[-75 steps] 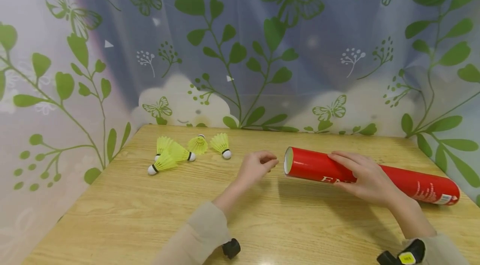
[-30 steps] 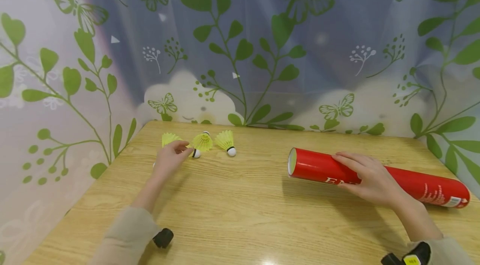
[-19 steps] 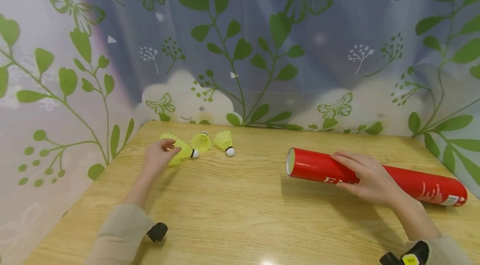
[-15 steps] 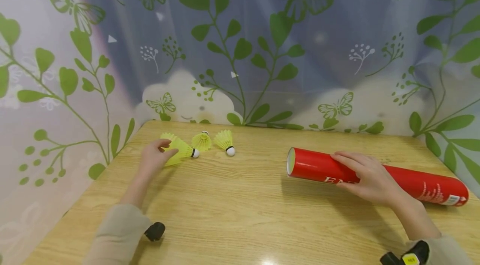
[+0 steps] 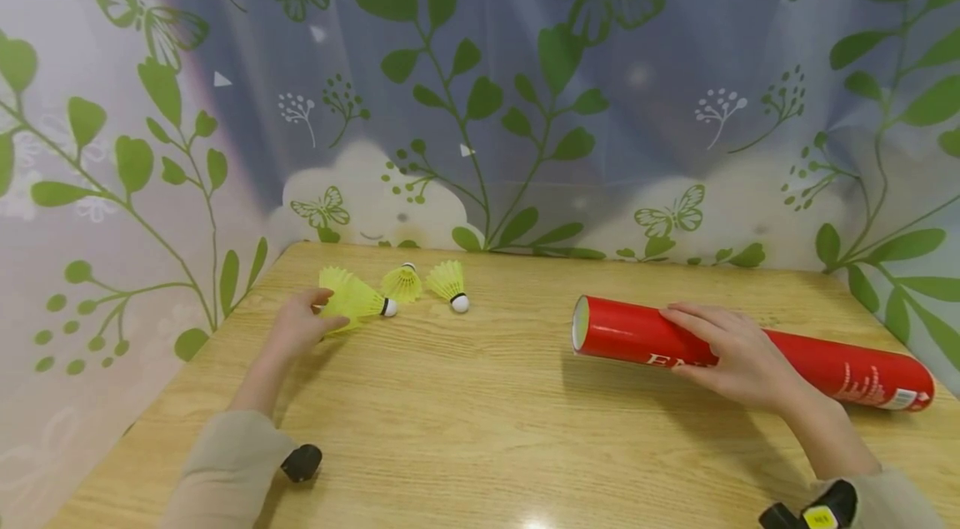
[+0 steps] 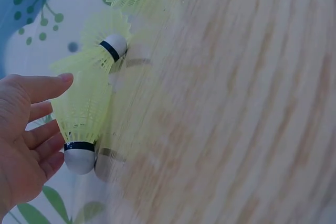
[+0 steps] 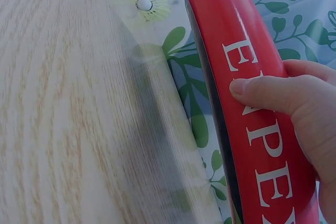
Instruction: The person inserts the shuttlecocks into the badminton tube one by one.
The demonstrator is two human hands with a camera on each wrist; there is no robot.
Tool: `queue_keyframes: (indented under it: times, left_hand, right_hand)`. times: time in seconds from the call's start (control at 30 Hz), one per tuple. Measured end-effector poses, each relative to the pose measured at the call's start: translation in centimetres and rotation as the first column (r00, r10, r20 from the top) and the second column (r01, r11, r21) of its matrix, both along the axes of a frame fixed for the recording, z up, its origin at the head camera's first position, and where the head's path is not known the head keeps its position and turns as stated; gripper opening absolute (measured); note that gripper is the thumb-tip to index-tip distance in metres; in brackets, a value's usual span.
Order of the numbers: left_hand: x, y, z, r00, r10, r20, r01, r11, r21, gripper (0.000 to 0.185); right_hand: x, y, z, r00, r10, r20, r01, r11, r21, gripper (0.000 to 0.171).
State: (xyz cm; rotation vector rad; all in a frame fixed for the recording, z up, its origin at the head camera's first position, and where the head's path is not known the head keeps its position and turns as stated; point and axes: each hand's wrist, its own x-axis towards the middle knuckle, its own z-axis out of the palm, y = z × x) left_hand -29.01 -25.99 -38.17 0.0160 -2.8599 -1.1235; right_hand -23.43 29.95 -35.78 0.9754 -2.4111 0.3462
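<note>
My left hand is at the leftmost yellow shuttlecocks, thumb and fingers spread apart. In the left wrist view, the thumb lies beside the top of a shuttlecock's skirt, its white cork pointing down. The other fingers are along its far side; whether they touch it, I cannot tell. From the head, this shuttlecock's cork is hidden by the hand. My right hand grips a red shuttlecock tube with white lettering, thumb on the near side, fingers over the top. The tube's open end faces left.
Two more shuttlecocks lie just right of the group, one with its skirt facing forward and one with its cork toward me. A patterned curtain hangs behind the wooden table.
My left hand has travelled from near the tube's open end to the shuttlecocks, then drifted slightly farther left and nearer me. The right hand keeps its hold on the tube.
</note>
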Motion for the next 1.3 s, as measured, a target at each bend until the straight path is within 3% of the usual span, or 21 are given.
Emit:
queue_keyframes:
  times: [0.3,0.6,1.0,1.3]
  left_hand:
    - [0.04,-0.24,-0.44,1.0,-0.025,-0.008,0.025,1.0,-0.018,0.063]
    - [-0.09,-0.35,-0.57,0.989,-0.136,-0.051,0.132,0.989,-0.066,0.053]
    - [0.17,0.11,-0.05,0.978,-0.195,-0.078,0.185,0.974,-0.128,0.052]
    - [0.27,-0.2,-0.36,0.985,-0.159,-0.073,0.152,0.985,-0.087,0.05]
  right_hand:
    - [0.07,-0.09,0.04,1.0,0.014,-0.019,-0.014,1.0,-0.002,0.078]
    - [0.04,-0.07,-0.01,0.999,0.011,-0.033,-0.011,1.0,0.003,0.078]
    - [0.03,-0.11,0.02,0.999,0.014,-0.035,-0.014,1.0,-0.008,0.077]
    - [0.01,-0.04,0.06,1.0,0.002,-0.027,-0.002,1.0,-0.004,0.077]
